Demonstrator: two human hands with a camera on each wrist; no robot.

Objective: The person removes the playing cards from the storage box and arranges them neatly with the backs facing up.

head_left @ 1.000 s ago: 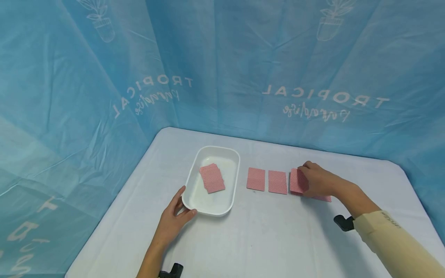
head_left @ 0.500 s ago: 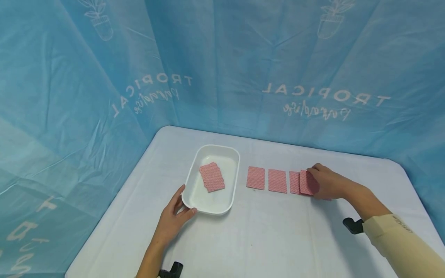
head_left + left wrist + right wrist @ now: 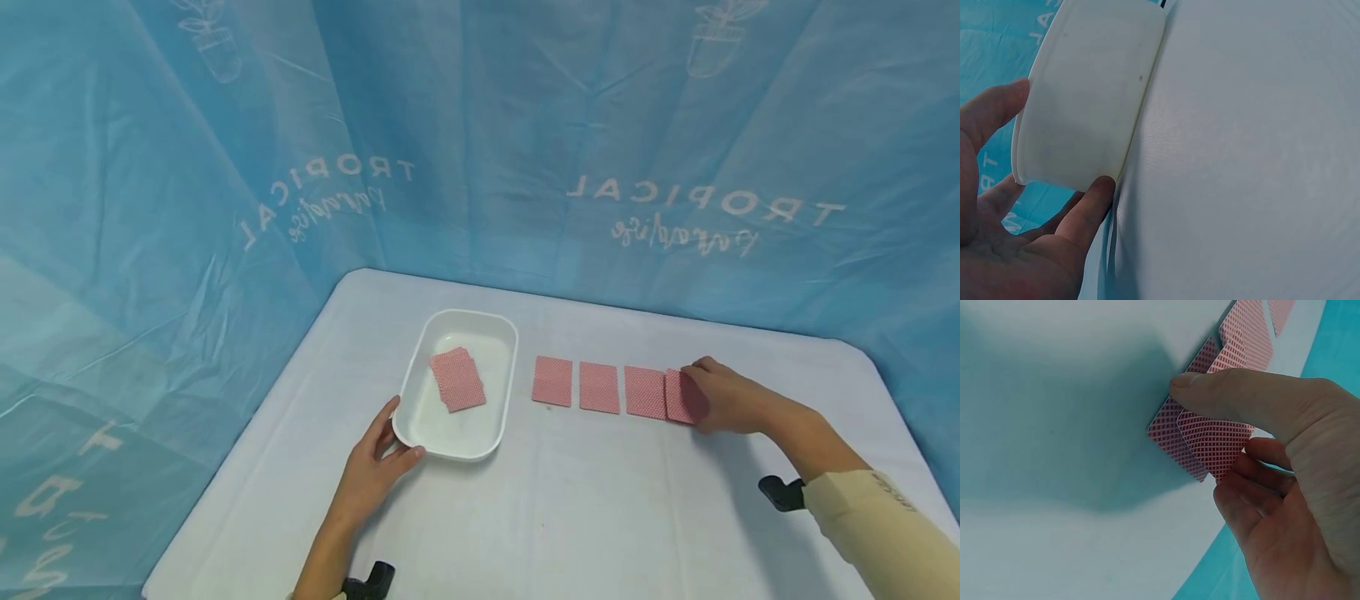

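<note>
In the head view, a white tray (image 3: 427,437) holds a fanned pile of red-patterned playing cards (image 3: 458,380). My left hand (image 3: 367,475) holds its near-left corner between thumb and fingers; the left wrist view shows them against the tray wall (image 3: 1091,100). To the right of it, three playing cards lie face down in a row, the rightmost one (image 3: 645,392) closest to my right hand (image 3: 727,402). That hand pinches a playing card (image 3: 1219,440) by opposite edges. Another card (image 3: 1175,440) lies partly beneath it. Whether several cards are pinched together, I cannot tell.
White cloth covers the table (image 3: 570,517). Blue printed curtains (image 3: 525,142) hang along its back and left sides. Black wrist mounts show by both forearms, and a cream sleeve (image 3: 877,525) covers the right one.
My right hand has moved right along the row with the pinched playing card, and the third card in the row has come into full view. My left hand has stayed at the tray.
</note>
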